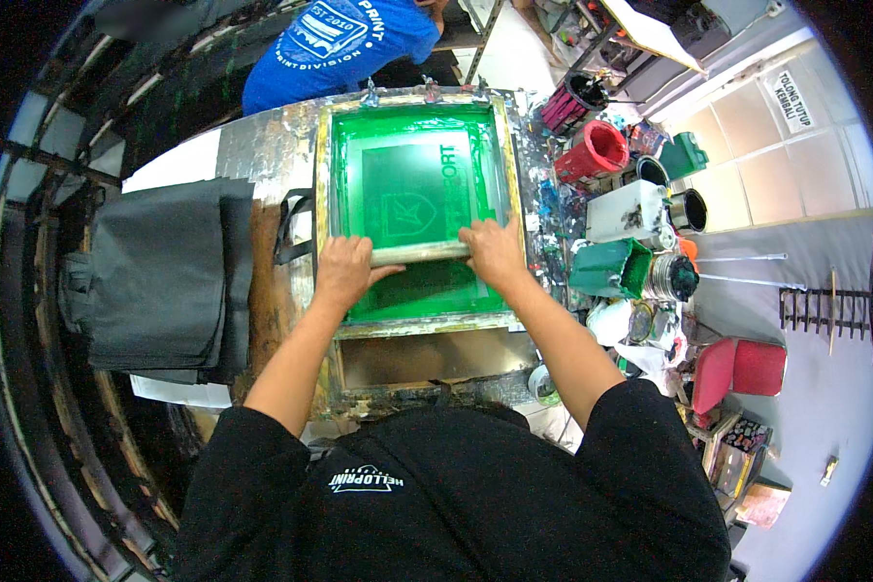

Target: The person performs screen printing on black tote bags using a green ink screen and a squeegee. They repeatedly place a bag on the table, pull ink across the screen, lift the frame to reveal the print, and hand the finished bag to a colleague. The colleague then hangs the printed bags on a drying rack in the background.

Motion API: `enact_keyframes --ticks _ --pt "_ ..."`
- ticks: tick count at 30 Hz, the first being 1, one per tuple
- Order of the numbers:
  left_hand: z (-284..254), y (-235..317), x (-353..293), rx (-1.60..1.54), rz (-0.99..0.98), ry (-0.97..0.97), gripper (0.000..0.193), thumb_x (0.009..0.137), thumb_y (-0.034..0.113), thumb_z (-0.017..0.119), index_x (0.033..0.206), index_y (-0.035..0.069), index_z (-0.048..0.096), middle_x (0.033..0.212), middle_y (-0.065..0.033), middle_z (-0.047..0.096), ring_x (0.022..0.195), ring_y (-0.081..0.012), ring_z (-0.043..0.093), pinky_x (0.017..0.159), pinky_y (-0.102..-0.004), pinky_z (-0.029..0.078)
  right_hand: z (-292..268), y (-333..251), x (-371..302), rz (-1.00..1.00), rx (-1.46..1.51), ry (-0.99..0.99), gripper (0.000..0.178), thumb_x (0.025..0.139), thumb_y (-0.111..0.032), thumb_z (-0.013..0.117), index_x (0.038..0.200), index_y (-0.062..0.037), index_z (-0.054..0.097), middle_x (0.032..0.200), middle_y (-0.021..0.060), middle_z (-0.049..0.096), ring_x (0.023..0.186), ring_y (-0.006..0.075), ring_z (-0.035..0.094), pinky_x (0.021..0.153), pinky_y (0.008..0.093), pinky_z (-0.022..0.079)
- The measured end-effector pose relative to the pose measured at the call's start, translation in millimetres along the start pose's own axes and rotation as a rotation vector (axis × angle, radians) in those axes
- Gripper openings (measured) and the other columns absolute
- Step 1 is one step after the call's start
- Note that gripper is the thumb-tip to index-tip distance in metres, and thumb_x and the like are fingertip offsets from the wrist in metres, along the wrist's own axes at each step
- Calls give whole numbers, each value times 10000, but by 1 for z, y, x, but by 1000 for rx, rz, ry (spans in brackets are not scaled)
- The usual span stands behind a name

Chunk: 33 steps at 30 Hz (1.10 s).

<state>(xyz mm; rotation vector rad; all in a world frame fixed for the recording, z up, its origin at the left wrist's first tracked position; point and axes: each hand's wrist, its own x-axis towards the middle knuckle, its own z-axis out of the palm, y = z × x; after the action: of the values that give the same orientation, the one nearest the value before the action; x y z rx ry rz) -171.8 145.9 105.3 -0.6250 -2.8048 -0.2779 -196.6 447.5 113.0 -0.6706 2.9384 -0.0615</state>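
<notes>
Green screen mesh (412,184) lies beneath the left hand (343,272) and right hand (496,254), each clamped on one end of the squeegee (419,254) between them; equal pressure and a steady tilt should keep strokes even.

My view is bright in the middle, the pale panels (752,160) at right glowing warm. Glare streaks the green screen (417,175); the rack (76,441) at left lies dim, bowing toward the black edges. Grain speckles my shirt (466,524).

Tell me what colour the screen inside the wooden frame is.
The screen is green; best seen in the head view.
</notes>
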Motion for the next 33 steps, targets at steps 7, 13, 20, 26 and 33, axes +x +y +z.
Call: enact_keyframes --ticks 7,13,20,26,33 --pt "-20 33 -61 -30 2 -76 664 780 705 798 744 64 627 724 -117 634 726 -329 630 718 -450 502 -2 -34 -75 33 63 -99 337 773 -204 885 1084 -194 754 1017 38 716 1073 255 695 1104 698 354" --pt "-30 31 -38 -24 -32 -228 735 868 773 662 814 41 669 811 -149 690 815 -363 682 740 -476 514 6 -17 -57 -16 47 -38 457 800 -348 884 1169 -169 683 1027 69 706 1066 288 694 926 505 450" --pt "-13 13 -155 -171 -410 0 1025 678 637 928 1417 30 562 1364 -207 539 1297 -416 498 1102 -546 411 9 -25 -98 -236 28 47 460 898 -391 791 1256 -172 602 1106 91 622 1074 295 647 985 501 447" --pt "9 -1 -185 -140 -559 -145 1086 610 559 985 1467 48 555 1302 -191 527 1243 -413 492 1080 -562 391 10 -61 -118 -57 111 218 398 910 -278 768 1271 -186 631 1157 70 612 1142 265 596 1084 574 360" --pt "26 -11 -197 -197 -500 19 994 536 478 1010 1391 105 669 1160 -144 567 1064 -373 541 944 -500 438 14 -68 -121 -73 127 304 513 893 -196 756 1380 -231 598 1212 62 612 1159 280 587 1080 580 355"
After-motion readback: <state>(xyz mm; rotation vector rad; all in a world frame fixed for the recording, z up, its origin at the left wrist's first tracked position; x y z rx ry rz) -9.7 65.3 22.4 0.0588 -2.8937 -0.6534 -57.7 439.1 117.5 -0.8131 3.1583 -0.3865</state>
